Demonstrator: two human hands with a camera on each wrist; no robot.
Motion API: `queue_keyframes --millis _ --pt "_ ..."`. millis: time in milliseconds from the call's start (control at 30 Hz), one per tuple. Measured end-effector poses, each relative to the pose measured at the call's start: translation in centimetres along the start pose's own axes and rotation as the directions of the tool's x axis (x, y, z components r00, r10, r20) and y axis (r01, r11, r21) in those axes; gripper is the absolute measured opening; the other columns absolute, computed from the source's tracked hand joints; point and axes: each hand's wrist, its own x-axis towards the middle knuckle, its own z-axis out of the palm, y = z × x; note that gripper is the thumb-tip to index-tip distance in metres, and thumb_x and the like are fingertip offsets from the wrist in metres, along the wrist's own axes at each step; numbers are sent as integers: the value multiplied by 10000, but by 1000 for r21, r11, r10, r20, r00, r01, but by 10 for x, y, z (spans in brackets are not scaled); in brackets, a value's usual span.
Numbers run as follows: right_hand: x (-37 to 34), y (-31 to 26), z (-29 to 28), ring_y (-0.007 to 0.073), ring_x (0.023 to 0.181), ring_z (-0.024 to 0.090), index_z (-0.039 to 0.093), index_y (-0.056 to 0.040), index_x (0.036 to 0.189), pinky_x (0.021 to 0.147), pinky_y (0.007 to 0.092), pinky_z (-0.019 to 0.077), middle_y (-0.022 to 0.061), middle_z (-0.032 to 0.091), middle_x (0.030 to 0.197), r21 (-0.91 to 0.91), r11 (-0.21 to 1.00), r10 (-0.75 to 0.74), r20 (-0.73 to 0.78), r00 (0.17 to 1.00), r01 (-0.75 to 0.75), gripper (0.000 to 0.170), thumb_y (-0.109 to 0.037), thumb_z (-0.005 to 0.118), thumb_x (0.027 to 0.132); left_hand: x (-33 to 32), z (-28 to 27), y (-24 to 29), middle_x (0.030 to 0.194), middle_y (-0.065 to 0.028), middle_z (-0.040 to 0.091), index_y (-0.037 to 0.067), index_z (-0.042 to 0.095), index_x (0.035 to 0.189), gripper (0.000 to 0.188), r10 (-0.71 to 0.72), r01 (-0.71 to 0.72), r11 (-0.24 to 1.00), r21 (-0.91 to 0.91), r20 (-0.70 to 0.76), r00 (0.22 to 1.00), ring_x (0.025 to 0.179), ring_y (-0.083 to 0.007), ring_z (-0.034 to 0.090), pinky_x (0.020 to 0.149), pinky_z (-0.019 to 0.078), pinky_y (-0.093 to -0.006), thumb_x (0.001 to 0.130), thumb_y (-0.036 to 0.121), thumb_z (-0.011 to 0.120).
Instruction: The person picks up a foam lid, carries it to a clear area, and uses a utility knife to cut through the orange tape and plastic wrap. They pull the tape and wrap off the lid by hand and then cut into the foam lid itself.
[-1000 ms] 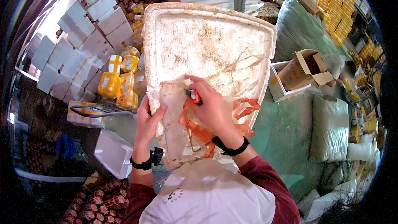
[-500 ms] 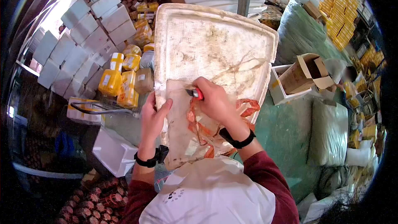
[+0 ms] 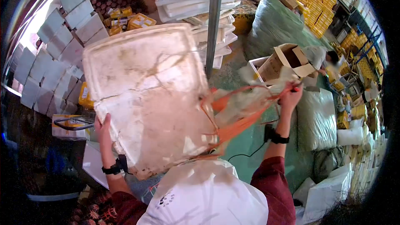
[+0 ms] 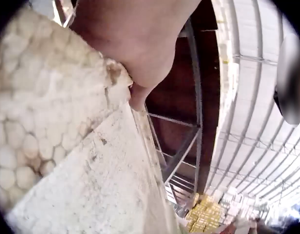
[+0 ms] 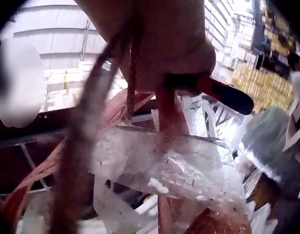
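Note:
A stained white foam lid (image 3: 146, 96) stands tilted before the person's chest. My left hand (image 3: 104, 135) grips its left edge, thumb on the near face; the left wrist view shows that hand (image 4: 140, 48) against the foam edge (image 4: 106, 87). Out to the right, my right hand (image 3: 290, 98) holds a bunch of orange straps (image 3: 241, 123) and clear film, stretched from the lid's right side. In the right wrist view the hand (image 5: 164, 48) is curled round a red and black tool (image 5: 228, 95), with straps and crumpled clear film (image 5: 164, 161) hanging below.
White foam boxes (image 3: 54, 41) are stacked at the left. Behind the lid stand a metal post (image 3: 213, 25) and piled foam lids (image 3: 183, 0). An open carton (image 3: 287, 62) and a wrapped bale (image 3: 316, 118) stand at the right, with another person (image 3: 316, 56) beyond.
My right hand has moved from the lid's face far to the right, drawing the straps and film outward. The lid and my left hand have shifted left, and the view has turned.

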Motion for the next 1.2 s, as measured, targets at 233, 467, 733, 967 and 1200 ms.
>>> queue_keyframes --millis 233,467,733,967,1200 --pt "2 6 -36 113 760 513 518 -37 1136 690 232 451 0 541 887 151 977 108 249 963 -148 264 61 598 905 3 -29 2 1263 -79 618 -24 533 1340 456 83 -89 989 122 52 995 1132 -163 564 998 417 -296 941 151 666" --pt "-55 -89 30 89 716 489 370 -150 1499 650 240 432 12 544 836 206 946 87 587 805 -252 811 145 575 772 3 -35 -10 1255 -90 616 -19 534 1346 483 -18 18 1000 5 10 1000 1130 -180 569 993 421 -298 931 178 681" --pt "-79 -154 96 178 722 635 638 -89 1214 691 328 513 104 674 830 97 990 -23 822 569 -100 374 -39 658 844 13 -54 -35 1235 -76 611 -14 526 1346 506 -51 51 998 -47 -12 999 1097 -189 576 989 426 -327 917 192 698" --pt "-85 -176 145 415 781 651 587 -141 1250 681 494 515 189 647 794 -24 980 -100 794 600 196 453 -152 677 806 9 -52 -28 1192 -67 629 -11 574 1289 443 5 -5 1000 8 32 999 1070 -170 575 955 432 -299 909 173 705" --pt "-111 -188 150 401 802 653 585 -92 1009 670 496 501 181 657 856 -48 961 -174 659 732 272 213 -139 660 815 -28 -7 7 1201 -71 636 -22 574 1278 448 51 -51 996 77 -6 999 1069 -150 577 952 439 -297 921 208 716"
